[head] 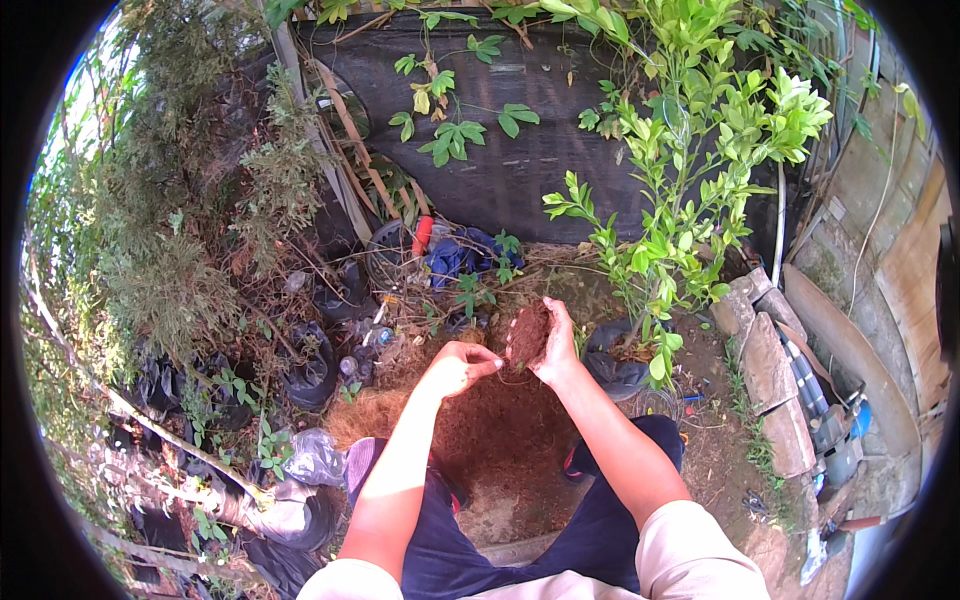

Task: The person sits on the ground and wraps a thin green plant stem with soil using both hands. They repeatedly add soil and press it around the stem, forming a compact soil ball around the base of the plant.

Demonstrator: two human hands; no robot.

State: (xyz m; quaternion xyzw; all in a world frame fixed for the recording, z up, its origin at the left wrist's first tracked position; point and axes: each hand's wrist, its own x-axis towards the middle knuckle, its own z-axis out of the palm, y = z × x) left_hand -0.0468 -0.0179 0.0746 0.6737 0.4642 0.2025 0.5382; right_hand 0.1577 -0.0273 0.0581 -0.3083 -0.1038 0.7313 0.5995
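Note:
Cupped upward, my right hand holds a clump of brown, fibrous soil-like material. My left hand is just left of it, thumb and forefinger pinched together near the clump's lower edge. A thin strand shows by those fingertips; whether they grip it is too fine to tell. Below both hands, a spread of loose brown fibrous material covers the ground between my feet. A lighter tan heap of fibre lies to its left, beside my knee.
A leafy green shrub grows from a black plastic grow bag at right. Stone blocks edge the ground farther right. Left are another black bag, a clear plastic bag and dry branches. Dark sheeting stands behind.

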